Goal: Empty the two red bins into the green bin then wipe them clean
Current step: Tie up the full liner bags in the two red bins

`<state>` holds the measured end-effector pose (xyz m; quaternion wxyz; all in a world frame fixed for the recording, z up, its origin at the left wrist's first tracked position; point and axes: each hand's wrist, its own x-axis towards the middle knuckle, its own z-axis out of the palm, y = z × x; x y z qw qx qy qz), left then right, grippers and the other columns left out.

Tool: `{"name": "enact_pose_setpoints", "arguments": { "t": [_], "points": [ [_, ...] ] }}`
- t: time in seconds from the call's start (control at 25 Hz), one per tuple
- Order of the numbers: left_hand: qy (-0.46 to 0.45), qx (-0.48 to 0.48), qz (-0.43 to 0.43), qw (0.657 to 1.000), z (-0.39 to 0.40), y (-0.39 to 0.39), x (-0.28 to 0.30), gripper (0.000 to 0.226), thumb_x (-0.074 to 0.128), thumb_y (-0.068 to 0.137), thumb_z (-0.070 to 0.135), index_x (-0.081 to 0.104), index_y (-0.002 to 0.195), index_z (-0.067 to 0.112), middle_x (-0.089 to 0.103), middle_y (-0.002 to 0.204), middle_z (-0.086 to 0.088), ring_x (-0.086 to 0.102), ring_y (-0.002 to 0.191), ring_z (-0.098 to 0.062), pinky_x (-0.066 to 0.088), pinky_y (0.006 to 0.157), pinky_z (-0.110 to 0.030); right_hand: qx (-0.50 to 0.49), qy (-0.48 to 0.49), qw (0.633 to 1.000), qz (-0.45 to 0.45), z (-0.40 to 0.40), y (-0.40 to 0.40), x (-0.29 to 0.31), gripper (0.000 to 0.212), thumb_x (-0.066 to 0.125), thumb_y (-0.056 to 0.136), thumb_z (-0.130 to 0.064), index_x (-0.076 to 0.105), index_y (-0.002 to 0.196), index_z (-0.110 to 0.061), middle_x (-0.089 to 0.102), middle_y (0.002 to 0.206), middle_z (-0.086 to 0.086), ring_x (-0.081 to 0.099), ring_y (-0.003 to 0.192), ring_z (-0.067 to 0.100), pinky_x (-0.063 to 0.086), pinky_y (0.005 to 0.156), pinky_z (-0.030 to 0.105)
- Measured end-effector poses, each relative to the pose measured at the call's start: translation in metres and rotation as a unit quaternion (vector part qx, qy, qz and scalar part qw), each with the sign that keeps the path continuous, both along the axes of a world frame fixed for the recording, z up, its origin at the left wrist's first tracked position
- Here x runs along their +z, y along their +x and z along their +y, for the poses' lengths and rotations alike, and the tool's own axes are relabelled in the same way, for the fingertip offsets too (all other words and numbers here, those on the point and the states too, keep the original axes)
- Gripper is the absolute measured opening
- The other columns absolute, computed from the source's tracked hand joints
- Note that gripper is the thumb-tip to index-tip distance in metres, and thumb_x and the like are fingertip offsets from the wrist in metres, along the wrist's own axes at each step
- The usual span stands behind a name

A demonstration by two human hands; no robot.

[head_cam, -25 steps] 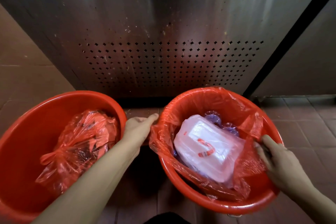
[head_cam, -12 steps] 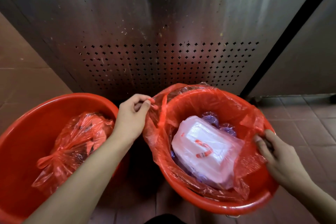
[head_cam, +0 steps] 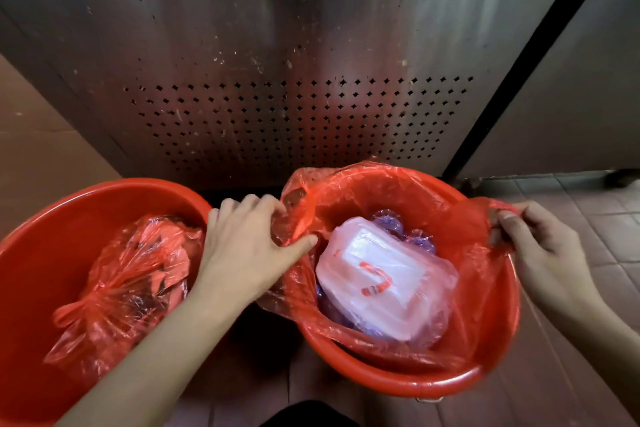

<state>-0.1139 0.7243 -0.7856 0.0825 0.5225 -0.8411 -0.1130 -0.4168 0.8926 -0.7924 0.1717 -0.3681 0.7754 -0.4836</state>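
Pinching the red liner bag (head_cam: 460,232) on both sides: left hand (head_cam: 249,246) with fingers and thumb curled round the liner's left edge, just above the rim of the right red bin (head_cam: 398,381); right hand (head_cam: 543,253) with fingertips clamped on a stretched handle loop at the same bin's right rim. Both grips together on plastic, liner edges pulled up off the rim. Inside that bin, within the liner: a white plastic bag with a red mark (head_cam: 381,281), and behind it purple-tinted crumpled plastic (head_cam: 388,222). Left of that bin, just beside it, the left red bin (head_cam: 41,218), holding a knotted red bag (head_cam: 121,288). Behind both bins, a perforated steel panel (head_cam: 277,97). Under and right of the right bin, brown floor tiles (head_cam: 588,218).
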Motion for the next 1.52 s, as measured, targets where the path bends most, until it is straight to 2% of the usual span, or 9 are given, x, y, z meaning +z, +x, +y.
{"name": "enact_pose_setpoints", "arguments": {
  "t": [0.12,0.24,0.32,0.48,0.64,0.96,1.2,1.32,1.52],
  "points": [
    [-0.046,-0.037,-0.070,0.996,0.004,0.001,0.004,0.040,0.059,0.087,0.056,0.060,0.117,0.029,0.062,0.107,0.002,0.058,0.099,-0.030,0.044,0.087,-0.046,-0.023,-0.020,1.000,-0.006,-0.003,0.003,0.017,0.020,0.056,0.102,-0.020,0.065,0.085,-0.017,0.064,0.065,0.000,0.058,0.061,0.016,0.049,0.065,0.040],
    [-0.088,-0.020,0.104,0.990,0.007,0.001,0.019,0.019,0.048,0.099,0.032,0.059,0.092,0.018,0.062,0.083,0.000,0.060,0.080,-0.031,0.047,0.070,-0.042,-0.039,-0.024,0.999,-0.013,-0.003,0.007,0.034,0.018,0.061,0.099,-0.024,0.068,0.082,-0.019,0.059,0.055,-0.003,0.053,0.054,0.011,0.046,0.058,0.027],
    [-0.076,-0.028,0.245,0.966,0.009,-0.003,0.035,0.016,0.053,0.099,0.025,0.060,0.086,0.017,0.060,0.095,0.004,0.060,0.090,-0.020,0.046,0.079,-0.032,-0.048,-0.024,0.998,-0.036,-0.004,0.011,0.044,0.021,0.062,0.098,-0.022,0.069,0.079,-0.019,0.056,0.050,-0.009,0.048,0.049,0.006,0.041,0.051,0.023],
    [0.071,-0.130,0.456,0.878,0.022,-0.032,0.073,0.018,0.056,0.092,0.015,0.065,0.076,0.016,0.064,0.127,0.008,0.059,0.118,-0.005,0.043,0.096,-0.021,-0.072,-0.064,0.994,-0.047,-0.009,0.019,0.077,0.024,0.060,0.098,-0.018,0.067,0.075,-0.018,0.054,0.047,-0.013,0.045,0.044,0.002,0.037,0.045,0.016],
    [0.293,-0.174,0.575,0.744,0.030,-0.074,0.089,0.012,0.055,0.092,0.014,0.064,0.090,0.006,0.075,0.105,-0.012,0.071,0.100,-0.024,0.054,0.089,-0.028,-0.020,-0.081,0.996,0.035,-0.020,0.024,0.109,0.022,0.061,0.096,-0.019,0.068,0.075,-0.018,0.066,0.064,-0.010,0.056,0.058,0.001,0.045,0.055,0.021],
    [0.363,-0.265,0.372,0.812,0.053,-0.110,0.035,0.048,0.075,0.088,0.005,0.059,0.129,0.026,0.059,0.080,0.005,0.056,0.073,-0.009,0.050,0.078,-0.030,0.134,0.105,0.970,0.173,-0.008,0.037,0.085,0.009,0.063,0.092,-0.027,0.069,0.085,-0.027,0.063,0.076,-0.007,0.060,0.073,0.006,0.045,0.068,0.026],
    [0.354,-0.242,0.382,0.819,0.071,-0.120,0.015,0.010,0.058,0.099,0.007,0.063,0.099,0.016,0.063,0.075,0.020,0.054,0.067,0.005,0.046,0.065,-0.019,0.236,0.090,0.942,0.220,-0.003,0.053,0.070,0.017,0.055,0.090,-0.047,0.067,0.096,-0.037,0.054,0.102,-0.017,0.053,0.102,0.008,0.044,0.092,0.039],
    [0.398,-0.162,0.381,0.819,0.071,-0.121,0.006,0.038,0.045,0.108,0.028,0.050,0.072,0.016,0.044,0.055,0.009,0.039,0.053,-0.013,0.037,0.054,-0.040,0.218,0.076,0.961,0.154,-0.003,0.050,0.062,0.016,0.055,0.096,-0.024,0.062,0.108,-0.030,0.063,0.103,-0.016,0.058,0.099,0.005,0.046,0.091,0.032],
    [0.438,-0.124,0.366,0.812,0.067,-0.119,0.006,0.047,0.037,0.108,0.039,0.045,0.070,0.013,0.045,0.051,0.007,0.043,0.048,-0.013,0.041,0.053,-0.026,0.205,0.114,0.964,0.126,-0.002,0.043,0.048,0.014,0.070,0.091,-0.017,0.067,0.096,-0.030,0.071,0.085,-0.016,0.066,0.088,0.001,0.051,0.082,0.022]
  ]
}}
